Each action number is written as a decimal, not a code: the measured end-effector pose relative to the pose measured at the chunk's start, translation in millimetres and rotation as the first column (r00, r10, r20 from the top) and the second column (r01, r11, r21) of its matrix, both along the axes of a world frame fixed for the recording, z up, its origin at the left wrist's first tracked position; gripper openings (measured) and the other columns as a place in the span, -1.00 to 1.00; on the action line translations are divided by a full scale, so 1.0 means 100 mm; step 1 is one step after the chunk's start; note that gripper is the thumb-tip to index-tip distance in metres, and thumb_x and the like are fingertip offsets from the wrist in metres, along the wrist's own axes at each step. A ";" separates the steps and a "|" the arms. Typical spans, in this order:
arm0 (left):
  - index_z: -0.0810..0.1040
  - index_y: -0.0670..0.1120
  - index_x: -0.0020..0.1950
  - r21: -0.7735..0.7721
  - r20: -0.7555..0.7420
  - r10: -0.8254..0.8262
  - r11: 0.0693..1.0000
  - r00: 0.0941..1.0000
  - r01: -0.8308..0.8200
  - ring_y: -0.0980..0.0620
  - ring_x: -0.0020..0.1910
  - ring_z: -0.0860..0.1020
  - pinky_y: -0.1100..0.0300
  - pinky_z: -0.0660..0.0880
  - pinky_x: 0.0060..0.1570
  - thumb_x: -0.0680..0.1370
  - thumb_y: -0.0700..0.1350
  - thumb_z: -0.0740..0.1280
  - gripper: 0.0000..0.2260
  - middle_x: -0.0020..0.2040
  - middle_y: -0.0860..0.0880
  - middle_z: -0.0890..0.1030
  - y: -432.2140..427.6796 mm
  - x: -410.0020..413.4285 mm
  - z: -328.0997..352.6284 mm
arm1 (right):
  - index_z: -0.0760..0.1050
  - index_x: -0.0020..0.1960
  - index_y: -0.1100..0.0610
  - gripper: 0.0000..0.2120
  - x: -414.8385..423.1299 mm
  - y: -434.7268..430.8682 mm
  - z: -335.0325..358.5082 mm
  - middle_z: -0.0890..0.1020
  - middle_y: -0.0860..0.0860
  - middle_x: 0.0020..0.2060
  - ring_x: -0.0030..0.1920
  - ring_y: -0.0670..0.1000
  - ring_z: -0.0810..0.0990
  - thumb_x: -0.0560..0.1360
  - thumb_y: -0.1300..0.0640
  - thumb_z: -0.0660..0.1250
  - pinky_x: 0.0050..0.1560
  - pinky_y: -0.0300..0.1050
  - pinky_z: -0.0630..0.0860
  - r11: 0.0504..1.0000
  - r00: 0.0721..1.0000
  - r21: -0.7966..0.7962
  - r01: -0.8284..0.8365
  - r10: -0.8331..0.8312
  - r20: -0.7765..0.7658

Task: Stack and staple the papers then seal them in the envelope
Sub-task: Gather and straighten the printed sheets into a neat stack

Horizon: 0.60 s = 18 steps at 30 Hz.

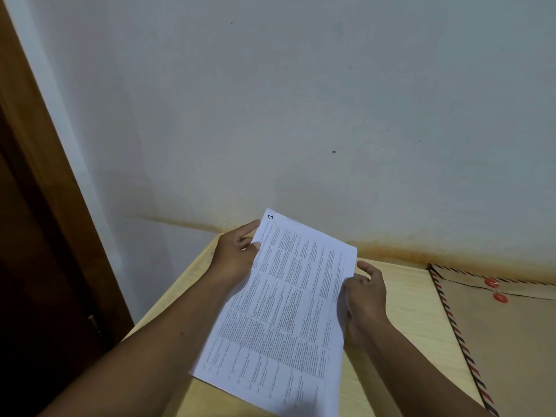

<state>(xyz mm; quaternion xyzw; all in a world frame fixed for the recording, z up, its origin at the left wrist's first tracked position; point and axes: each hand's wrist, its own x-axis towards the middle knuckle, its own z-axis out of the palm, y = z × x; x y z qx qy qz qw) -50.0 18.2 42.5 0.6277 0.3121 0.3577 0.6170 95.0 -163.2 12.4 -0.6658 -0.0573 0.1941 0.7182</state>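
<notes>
A stack of white printed papers (282,308), marked with a handwritten "1" at its far left corner, is held tilted above the table. My left hand (236,255) grips the stack's left edge near the far end, thumb on top. My right hand (364,291) holds the right edge, fingers curled round it. A brown envelope (505,338) with a red-and-blue striped border and two red string buttons lies flat on the table to the right, its flap down. No stapler is in view.
The light wooden table (409,311) stands against a pale wall (301,100), with a stained line where they meet. A dark wooden door (39,266) is at the left, just past the table's left edge.
</notes>
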 end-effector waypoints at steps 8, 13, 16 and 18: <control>0.61 0.09 0.36 0.042 -0.032 0.003 0.999 0.999 -0.001 -0.09 0.12 0.72 -0.08 0.60 0.28 0.64 -0.37 0.29 -0.57 0.11 -0.14 0.74 0.01 -0.02 0.02 | 0.39 0.31 0.03 -0.60 0.00 0.02 0.01 0.63 0.12 0.02 -0.05 0.07 0.64 0.55 0.36 0.16 -0.05 0.01 0.54 1.000 1.000 -0.029 0.006 -0.005 0.015; 0.56 0.03 0.45 0.076 -0.067 0.031 0.997 0.997 -0.026 -0.03 0.07 0.73 0.13 0.64 0.08 0.66 -0.34 0.29 -0.58 0.11 -0.11 0.74 -0.03 -0.04 0.07 | 0.44 0.30 0.09 -0.62 0.05 0.00 0.04 0.67 0.12 -0.05 -0.05 0.16 0.66 0.56 0.36 0.11 -0.03 0.06 0.57 1.000 0.995 0.004 -0.002 0.003 -0.101; 0.53 0.04 0.47 0.093 -0.088 0.035 0.995 0.996 -0.027 -0.01 0.11 0.71 0.20 0.63 0.05 0.67 -0.31 0.29 -0.58 0.15 -0.10 0.73 -0.06 -0.03 0.08 | 0.51 0.24 0.10 -0.59 0.01 0.01 0.03 0.71 0.10 -0.08 -0.08 0.15 0.70 0.55 0.39 0.05 -0.08 0.04 0.62 1.000 0.993 0.022 0.010 -0.008 -0.121; 0.54 0.05 0.46 0.114 -0.099 0.047 0.993 0.994 -0.036 -0.01 0.17 0.69 0.12 0.63 0.17 0.67 -0.30 0.29 -0.58 0.16 -0.08 0.73 -0.06 -0.02 0.06 | 0.50 0.23 0.08 -0.59 -0.01 0.00 0.03 0.71 0.10 -0.09 -0.08 0.15 0.70 0.56 0.38 0.05 -0.07 0.06 0.62 1.000 0.992 0.030 0.010 -0.007 -0.127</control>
